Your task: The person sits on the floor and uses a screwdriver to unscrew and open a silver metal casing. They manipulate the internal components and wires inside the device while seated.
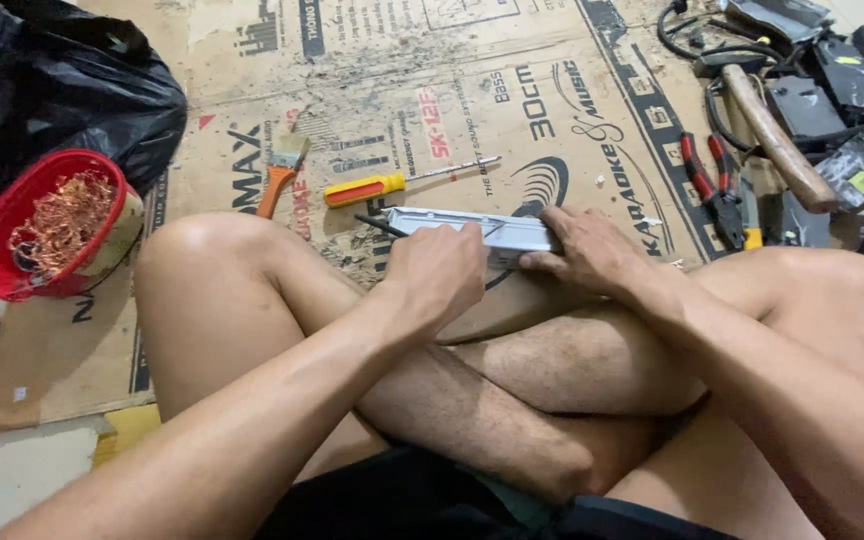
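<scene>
Sitting cross-legged on flattened cardboard (572, 90) on the floor. Flat metal panel (472, 230) lies across my shin, long side left to right.

Left hand (437, 272): grip pressed together on the panel's near edge around the middle. Can't tell if there's a small tool inside the fist, my fingers hide it. Right hand (584, 250): fingers spread flat, pressing the panel's right end down against my leg.

To do this well, I'd judge: keep the right hand as the clamp, push straight down so the panel doesn't rock on the shin. Work with the left in short strokes, wrist low. The panel's left end overhangs free, so it'll likely flex or pivot if I lean on it there.

Edges and room:
- Screwdriver (392, 185) with the yellow and red handle sits just beyond the panel, brush (280, 172) left of it. Both near.
- Red-handled pliers (712, 185) right of my right hand, wooden-handled hammer (777, 140) and a pile of dark electronic parts (832, 90) further right. Tight on that side.
- Red bowl (47, 225) of copper wire scraps far left by the black bag (62, 90), well apart.
- Open cardboard straight ahead past the screwdriver.
</scene>
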